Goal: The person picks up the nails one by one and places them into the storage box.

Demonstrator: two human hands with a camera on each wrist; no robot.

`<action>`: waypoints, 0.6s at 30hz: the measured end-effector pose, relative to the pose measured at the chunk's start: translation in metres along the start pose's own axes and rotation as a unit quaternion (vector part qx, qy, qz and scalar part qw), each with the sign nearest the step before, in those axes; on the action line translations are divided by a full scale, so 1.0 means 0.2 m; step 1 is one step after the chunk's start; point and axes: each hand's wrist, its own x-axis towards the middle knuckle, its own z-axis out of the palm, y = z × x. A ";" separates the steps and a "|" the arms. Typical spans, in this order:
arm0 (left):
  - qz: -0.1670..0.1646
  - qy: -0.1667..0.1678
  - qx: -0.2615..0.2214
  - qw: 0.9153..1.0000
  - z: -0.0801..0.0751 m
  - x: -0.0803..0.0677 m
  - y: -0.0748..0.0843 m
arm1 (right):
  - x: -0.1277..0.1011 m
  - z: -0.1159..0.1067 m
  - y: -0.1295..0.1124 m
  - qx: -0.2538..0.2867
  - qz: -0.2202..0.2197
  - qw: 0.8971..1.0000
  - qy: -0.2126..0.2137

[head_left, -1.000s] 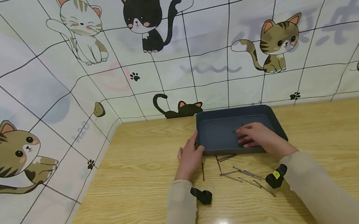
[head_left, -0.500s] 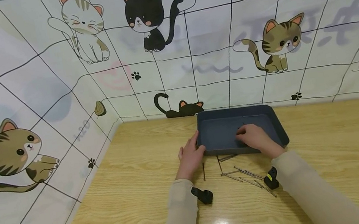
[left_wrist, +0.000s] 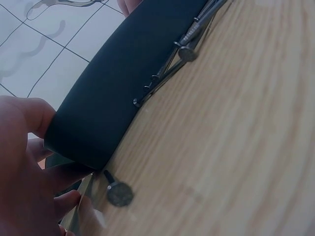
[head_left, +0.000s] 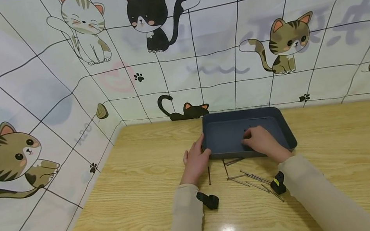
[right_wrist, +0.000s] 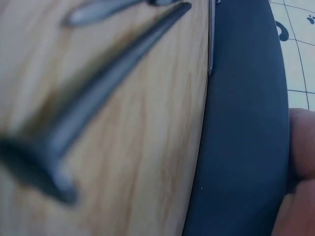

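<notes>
A dark blue tray [head_left: 226,133] lies toward the back of the table. My left hand [head_left: 196,162] grips its front left corner, the thumb against the front wall [left_wrist: 113,78]. Inside the tray, my right hand [head_left: 263,142] has its fingertips drawn together in a pinch on a nail, mostly hidden by the fingers. A thin nail [head_left: 258,118] lies near the tray's back wall. Several loose nails [head_left: 255,177] are scattered on the wood in front of the tray. One nail [head_left: 209,175] lies apart, by the left hand; its broad head [left_wrist: 119,194] shows in the left wrist view.
The wooden table [head_left: 142,216] meets a cloth backdrop [head_left: 214,48] printed with cats and grid lines, close behind the tray. Small black cameras sit on both wrists, the right one [head_left: 278,184] over the nails' right end.
A second ago the right hand's fingers were spread over the tray; they have come together, and the right wrist has shifted slightly left. The left hand stays on the corner.
</notes>
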 end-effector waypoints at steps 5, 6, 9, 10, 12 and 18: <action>0.000 -0.001 -0.003 1.000 0.00 0.00 0.00 | 0.00 0.00 0.00 -0.015 -0.004 1.000 0.009; 0.000 -0.001 -0.002 1.000 0.00 0.00 0.00 | 0.00 0.00 0.00 -0.016 -0.003 1.000 0.009; -0.002 0.001 0.000 1.000 0.00 0.00 0.00 | 0.00 0.00 0.00 -0.017 0.000 1.000 0.009; -0.002 0.001 0.001 1.000 0.00 0.00 0.00 | 0.00 0.00 0.00 -0.015 0.001 1.000 0.009; -0.007 -0.001 0.005 1.000 0.00 0.00 0.00 | -0.01 0.00 0.00 -0.011 0.001 1.000 0.008; -0.005 0.000 0.006 1.000 0.01 0.00 0.00 | -0.02 -0.01 0.00 0.004 0.004 1.000 0.004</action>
